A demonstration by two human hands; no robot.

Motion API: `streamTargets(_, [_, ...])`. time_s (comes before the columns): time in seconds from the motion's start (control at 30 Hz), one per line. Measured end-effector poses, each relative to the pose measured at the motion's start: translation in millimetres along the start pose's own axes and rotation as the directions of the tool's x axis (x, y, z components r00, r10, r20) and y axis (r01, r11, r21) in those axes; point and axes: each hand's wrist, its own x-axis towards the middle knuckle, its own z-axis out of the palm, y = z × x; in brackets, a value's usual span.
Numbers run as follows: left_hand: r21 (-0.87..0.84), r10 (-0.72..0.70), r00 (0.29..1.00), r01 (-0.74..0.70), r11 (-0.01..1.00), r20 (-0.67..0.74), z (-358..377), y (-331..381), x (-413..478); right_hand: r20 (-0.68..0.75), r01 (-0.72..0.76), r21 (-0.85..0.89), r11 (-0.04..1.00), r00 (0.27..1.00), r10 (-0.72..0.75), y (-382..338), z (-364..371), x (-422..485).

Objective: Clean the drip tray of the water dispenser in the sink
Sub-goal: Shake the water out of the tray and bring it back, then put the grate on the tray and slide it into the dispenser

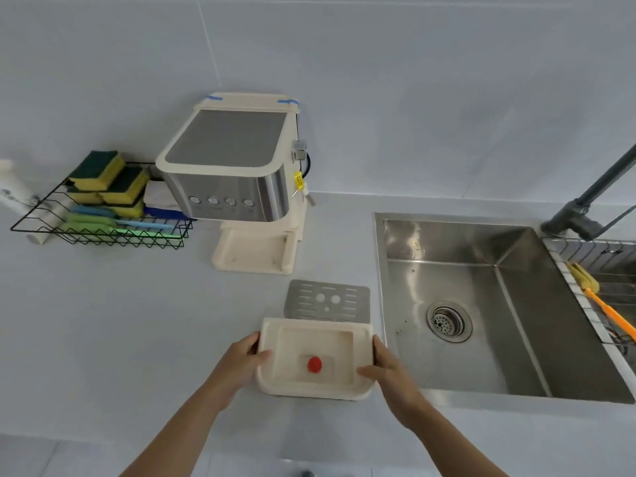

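The cream drip tray [292, 342] is at the counter's front, just left of the sink [447, 242]. A red float [314, 364] sits in its middle recess. My left hand [246, 356] grips the tray's left edge, thumb over the rim. My right hand [382, 368] grips its right edge the same way. The tray's perforated metal grate [328, 300] lies on the counter right behind the tray. The water dispenser [237, 173], cream and steel, stands further back with its base slot open.
A black wire basket [99, 232] with yellow-green sponges and cloths sits at the back left. The sink has a drain strainer [449, 321], a dark faucet [585, 197] at its back right, and a wire rack [605, 270] holding an orange brush along its right side.
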Motion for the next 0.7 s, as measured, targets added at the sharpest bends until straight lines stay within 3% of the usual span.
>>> streamTargets(0.3, [-0.014,-0.095,0.995,0.095,0.995,-0.003,8.1,-0.8,16.6,-0.056,-0.166,-0.169,0.972,0.986,0.159,9.5,-4.1,9.6])
streamTargets(0.37, [-0.019,-0.106,0.994,0.106,0.994,0.019,7.4,6.9,18.8,-0.064,-0.152,-0.180,0.972,0.988,0.143,5.6,-5.7,9.4])
streamTargets(0.5, [0.072,-0.062,0.995,0.068,0.995,-0.082,-1.9,25.7,39.1,-0.182,-0.048,-0.175,0.983,0.983,0.016,-17.9,-14.2,19.2])
streamTargets(0.6, [0.316,0.036,0.999,-0.021,0.949,-0.041,-0.5,48.4,57.3,-0.239,-0.030,-0.555,0.831,0.963,-0.125,-42.7,-22.7,44.3])
streamTargets(0.7, [0.517,0.161,0.986,-0.158,0.841,0.040,6.8,74.6,72.0,-0.167,-0.014,-0.778,0.628,0.968,-0.186,-66.3,-27.1,75.7])
